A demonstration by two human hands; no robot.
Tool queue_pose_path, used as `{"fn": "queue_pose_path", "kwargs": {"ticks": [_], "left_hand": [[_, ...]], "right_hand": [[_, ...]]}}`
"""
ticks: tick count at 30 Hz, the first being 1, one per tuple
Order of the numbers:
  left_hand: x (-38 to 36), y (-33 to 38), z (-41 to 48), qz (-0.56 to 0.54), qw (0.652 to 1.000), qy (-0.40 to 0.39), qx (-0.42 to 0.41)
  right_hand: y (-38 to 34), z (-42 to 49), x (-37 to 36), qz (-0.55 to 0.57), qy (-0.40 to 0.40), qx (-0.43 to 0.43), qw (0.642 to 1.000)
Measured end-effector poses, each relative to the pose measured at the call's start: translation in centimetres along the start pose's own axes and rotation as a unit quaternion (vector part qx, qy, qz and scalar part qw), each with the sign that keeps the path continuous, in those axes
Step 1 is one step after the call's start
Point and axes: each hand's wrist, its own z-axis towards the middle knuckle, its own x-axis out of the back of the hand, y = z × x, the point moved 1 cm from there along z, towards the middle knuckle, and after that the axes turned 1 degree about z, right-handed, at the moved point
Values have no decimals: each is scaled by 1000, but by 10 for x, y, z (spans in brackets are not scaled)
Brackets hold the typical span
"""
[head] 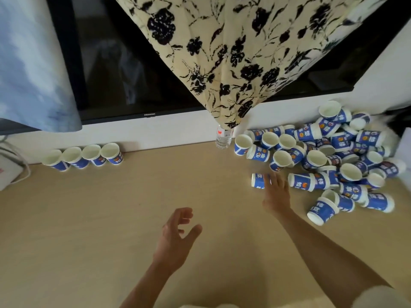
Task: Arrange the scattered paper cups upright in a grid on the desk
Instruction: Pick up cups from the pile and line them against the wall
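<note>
Four cups (91, 154) are standing left of my spread left hand (176, 236); my right hand (277, 194), fingers straight, is touching one lying cup (258, 180).

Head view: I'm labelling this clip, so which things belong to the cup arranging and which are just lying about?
Job: row of four upright blue-and-white paper cups; heap of blue-and-white paper cups; lone cup on its side, touched by right hand; left hand; tan desk.
Lying about: clear plastic water bottle; black television; floral cloth.

Bare left hand (175, 238) and right hand (277, 196), bare forearms (322, 252), cream sleeve (384, 296) on right arm.
</note>
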Motion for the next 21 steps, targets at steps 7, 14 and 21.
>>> {"fn": "queue_pose_path", "kwargs": {"ticks": [7, 14, 21], "left_hand": [[-13, 6, 6, 37, 999, -20, -11], [-26, 14, 13, 82, 995, -45, -31], [-45, 26, 25, 152, 979, -55, -122]], "right_hand": [[13, 5, 3, -34, 0, 40, 999], [4, -5, 11, 230, -53, 14, 972], [-43, -35, 58, 408, -171, 116, 889]]}}
